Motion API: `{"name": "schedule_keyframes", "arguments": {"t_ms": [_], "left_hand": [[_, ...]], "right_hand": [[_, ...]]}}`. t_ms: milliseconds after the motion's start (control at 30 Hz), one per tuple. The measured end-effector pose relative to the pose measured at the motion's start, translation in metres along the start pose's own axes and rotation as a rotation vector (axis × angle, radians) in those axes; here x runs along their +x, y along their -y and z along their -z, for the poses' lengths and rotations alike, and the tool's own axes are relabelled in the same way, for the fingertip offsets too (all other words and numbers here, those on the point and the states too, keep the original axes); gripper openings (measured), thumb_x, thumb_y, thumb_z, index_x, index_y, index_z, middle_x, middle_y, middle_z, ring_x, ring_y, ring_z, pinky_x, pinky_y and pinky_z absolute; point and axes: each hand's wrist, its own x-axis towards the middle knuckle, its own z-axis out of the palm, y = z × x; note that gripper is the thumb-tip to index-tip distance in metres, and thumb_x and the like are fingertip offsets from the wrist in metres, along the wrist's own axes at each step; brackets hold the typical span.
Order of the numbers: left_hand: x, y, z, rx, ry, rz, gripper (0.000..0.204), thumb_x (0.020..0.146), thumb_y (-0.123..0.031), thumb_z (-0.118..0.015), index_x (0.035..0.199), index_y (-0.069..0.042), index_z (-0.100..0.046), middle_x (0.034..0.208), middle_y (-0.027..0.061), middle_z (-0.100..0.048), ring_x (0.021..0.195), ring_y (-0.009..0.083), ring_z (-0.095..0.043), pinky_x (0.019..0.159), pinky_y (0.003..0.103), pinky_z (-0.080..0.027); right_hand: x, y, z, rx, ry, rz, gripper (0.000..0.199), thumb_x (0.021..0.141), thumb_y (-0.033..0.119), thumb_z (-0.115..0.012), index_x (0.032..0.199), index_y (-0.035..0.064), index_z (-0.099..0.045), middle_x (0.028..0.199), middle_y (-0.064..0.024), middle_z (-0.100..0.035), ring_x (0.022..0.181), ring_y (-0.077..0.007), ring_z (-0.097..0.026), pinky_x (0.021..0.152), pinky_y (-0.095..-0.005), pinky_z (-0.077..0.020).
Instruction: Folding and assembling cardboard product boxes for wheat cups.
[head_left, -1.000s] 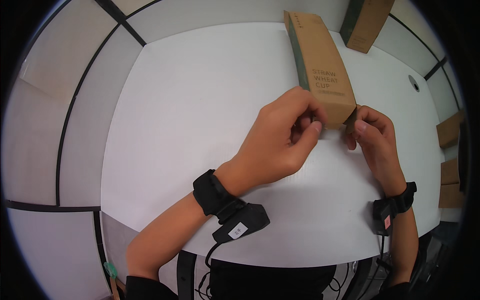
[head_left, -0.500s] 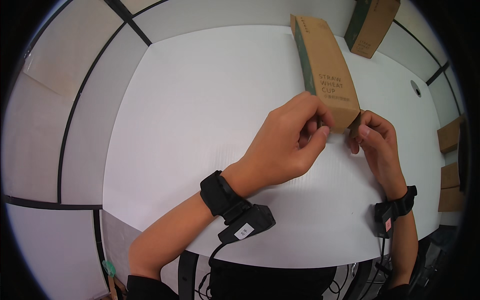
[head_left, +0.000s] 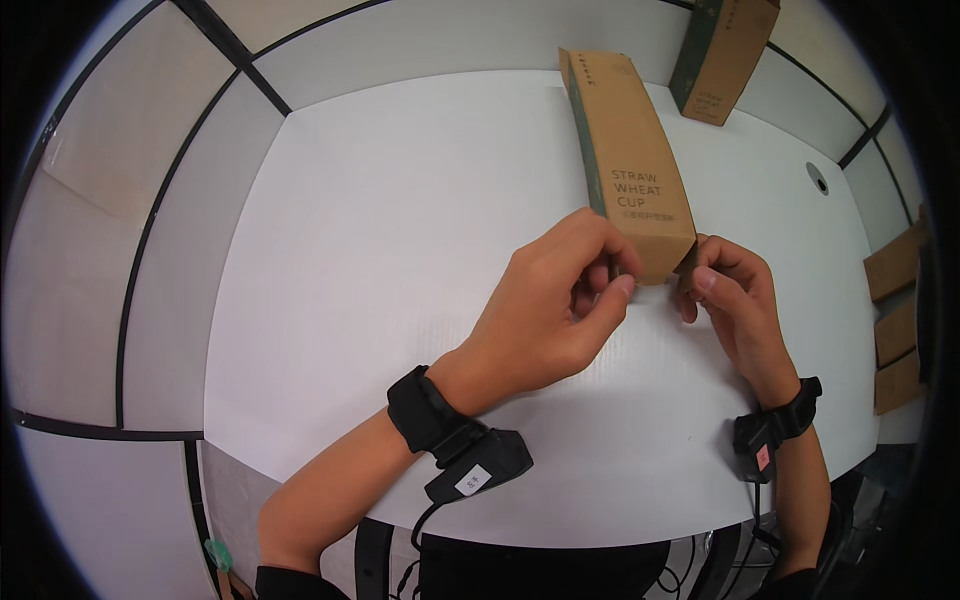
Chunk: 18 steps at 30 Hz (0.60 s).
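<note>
On the white bench [head_left: 400, 250], near the middle: left hand [head_left: 555, 300], fingers curled, pinching the near left corner of a long brown box [head_left: 630, 160]. Black band with a small grey unit [head_left: 455, 450] around that wrist. Long brown box lying flat, green along its side, stretching away toward the far edge. Just right of the near end: right hand [head_left: 735, 300], fingers bent, gripping the near right corner. Another black band [head_left: 775, 430] on that wrist. Farther back, to the right: second brown box [head_left: 725, 55]. Far right edge: flat cardboard pieces [head_left: 895, 320].
</note>
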Motion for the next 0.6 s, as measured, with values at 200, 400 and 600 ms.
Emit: {"name": "schedule_keyframes", "arguments": {"t_ms": [200,400,600], "left_hand": [[0.0001,-0.0003,0.0007,0.000,0.004,0.035,0.008,0.085,-0.002,-0.058,0.092,-0.001,-0.057,0.081,0.0022,-0.057,0.068,0.0081,-0.048,0.063,0.022,-0.041],[0.0013,-0.0010,0.0003,-0.003,0.003,0.026,0.007,0.085,-0.003,-0.059,0.092,-0.001,-0.057,0.080,0.0016,-0.057,0.068,0.0079,-0.048,0.062,0.022,-0.041],[0.0002,-0.0008,0.0000,0.013,0.003,0.033,0.007,0.085,-0.003,-0.059,0.092,-0.001,-0.057,0.079,0.0018,-0.057,0.066,0.0081,-0.048,0.062,0.022,-0.042]], "right_hand": [[0.0005,0.0001,-0.0008,-0.011,0.002,-0.003,0.019,0.090,0.015,-0.059,0.077,0.0024,-0.053,0.075,-0.0023,-0.053,0.066,-0.0114,-0.053,0.064,-0.0261,-0.0457],[0.0000,0.0010,-0.0004,-0.017,0.001,-0.004,0.018,0.090,0.014,-0.059,0.077,0.0031,-0.054,0.073,-0.0015,-0.053,0.066,-0.0109,-0.054,0.066,-0.0253,-0.0446],[-0.0001,-0.0005,-0.0003,-0.028,0.011,-0.011,0.019,0.090,0.016,-0.059,0.076,0.0039,-0.054,0.073,-0.0005,-0.053,0.066,-0.0102,-0.053,0.066,-0.0251,-0.0433]]}}
